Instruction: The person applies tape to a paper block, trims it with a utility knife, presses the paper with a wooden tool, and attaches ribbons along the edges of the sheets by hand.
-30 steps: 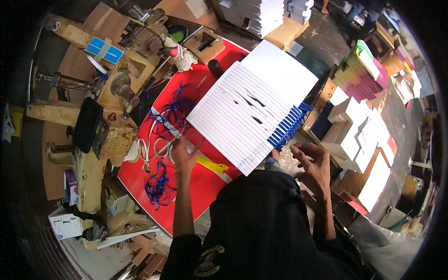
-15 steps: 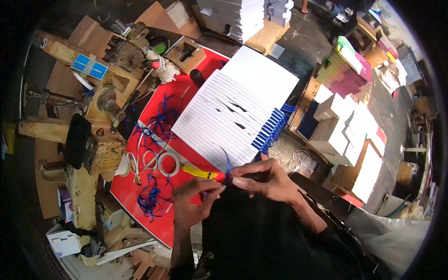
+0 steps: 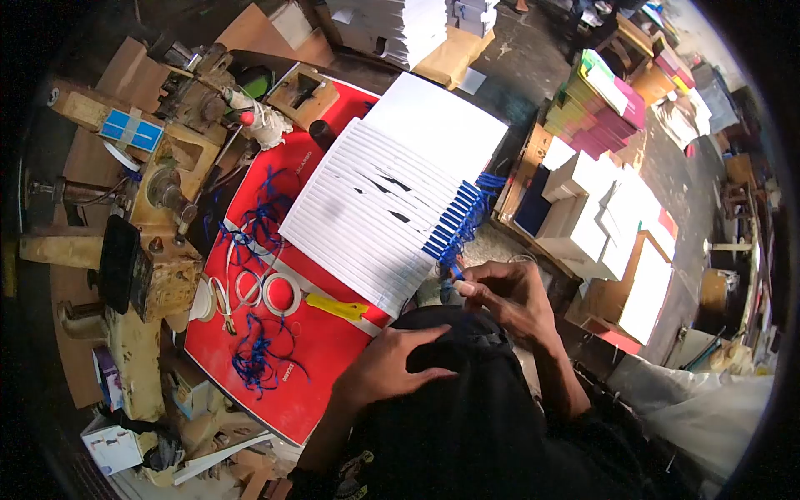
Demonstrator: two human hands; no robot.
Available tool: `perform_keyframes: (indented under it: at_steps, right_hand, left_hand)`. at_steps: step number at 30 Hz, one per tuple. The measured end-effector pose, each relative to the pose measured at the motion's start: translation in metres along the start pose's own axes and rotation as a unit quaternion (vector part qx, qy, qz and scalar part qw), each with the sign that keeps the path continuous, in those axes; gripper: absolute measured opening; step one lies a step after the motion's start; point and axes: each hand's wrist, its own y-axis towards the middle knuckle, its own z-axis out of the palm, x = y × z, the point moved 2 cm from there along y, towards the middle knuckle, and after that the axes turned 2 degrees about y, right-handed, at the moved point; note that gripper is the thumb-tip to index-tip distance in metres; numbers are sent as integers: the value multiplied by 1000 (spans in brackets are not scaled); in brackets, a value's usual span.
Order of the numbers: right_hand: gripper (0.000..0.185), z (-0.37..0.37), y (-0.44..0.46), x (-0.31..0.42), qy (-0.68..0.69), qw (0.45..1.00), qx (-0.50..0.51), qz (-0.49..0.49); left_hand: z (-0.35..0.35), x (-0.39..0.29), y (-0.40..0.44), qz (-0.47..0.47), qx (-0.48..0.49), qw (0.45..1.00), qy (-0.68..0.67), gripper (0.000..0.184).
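Observation:
My left hand [image 3: 398, 362] is over my dark clothing with thumb and fingers apart, nothing between them. To its right, my right hand [image 3: 507, 302] pinches a blue ribbon [image 3: 456, 272] between thumb and fingers, close to the row of blue ribbon ends [image 3: 454, 221] along the right edge of the stacked white booklets [image 3: 358, 208]. The booklets lie overlapped on the red table [image 3: 325, 402]. A yellow cutter [image 3: 336, 307] rests near their lower left edge. Left of it are white tape rolls [image 3: 282, 295], scissors [image 3: 226, 313] and tangled blue ribbon [image 3: 254, 358].
An old metal machine [image 3: 171, 208] stands along the left side. Tall paper stacks [image 3: 400, 29] rise beyond the table. On the right are white book stacks [image 3: 587, 229] and colourful paper stacks [image 3: 596, 108]. A person's foot shows at the top.
My hands were close together over a blue ribbon and have separated. My right hand has moved up to the ribbon row with a ribbon in its pinch; my left hand has opened.

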Motion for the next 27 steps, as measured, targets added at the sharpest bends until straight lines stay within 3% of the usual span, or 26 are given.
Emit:
perform_keyframes:
  at_steps: [2, 4, 7, 8, 9, 10, 11, 13, 15, 16, 17, 18, 20, 22, 23, 26, 27]
  right_hand:
    - [25, -3, -2, 5, -3, 1000, -1, 26]
    - [22, -9, -5, 12, 13, 1000, 14, -24]
    - [21, -31, -16, 27, 46, 997, -51, -29]
    - [23, -41, -21, 33, 34, 994, -92, -41]
    - [29, -52, -27, 28, 59, 984, -167, 23]
    - [40, -39, -38, 48, 54, 933, -353, 43]
    - [46, -62, -38, 44, -153, 949, -271, -57]
    - [52, -71, -37, 56, -351, 907, -172, -155]
    - [41, -71, -40, 53, -185, 963, -193, -40]
    - [41, -65, -37, 48, -184, 963, -194, -40]
    - [34, -56, -32, 36, -143, 981, -133, -17]
    - [27, -46, -25, 23, -101, 992, -71, 5]
    - [22, -18, -10, 4, -58, 996, -61, -3]
    - [24, -1, 11, -21, -61, 995, -39, -66]
    - [25, 5, 15, -19, -50, 998, -25, -6]
    - [26, 11, 30, -32, -37, 999, -9, 24]
    - [29, 13, 33, -34, -20, 999, 0, 31]
  left_hand:
    - [-8, 0, -1, -8, 2, 998, -59, 66]
    - [-8, 9, -4, -97, 110, 988, -44, 76]
    - [-1, 27, -11, -97, 107, 988, -57, 72]
    - [-3, 27, -13, -98, 108, 988, -57, 72]
    - [-8, 22, -15, -86, 100, 990, -57, 65]
    - [-11, 18, -16, -73, 93, 991, -57, 58]
    - [-13, 16, -17, -74, 92, 991, -57, 58]
    - [-18, 12, -16, -87, 75, 989, -93, 47]
    - [-28, 6, -11, -79, 46, 990, -109, 44]
    - [-32, 4, -9, -70, 18, 990, -125, 41]
    - [-33, 8, -7, -36, -52, 991, -114, 32]
    - [-35, 7, -3, -34, -50, 992, -112, 32]
    - [-50, 3, 10, -22, -231, 971, -48, 25]
    - [-56, 11, 25, 38, -337, 938, 66, 20]
    - [-60, 11, 30, 19, -335, 937, 98, 21]
    - [-65, 19, 50, 98, -376, 910, 145, 20]
    - [-65, 24, 54, 81, -367, 912, 165, 22]
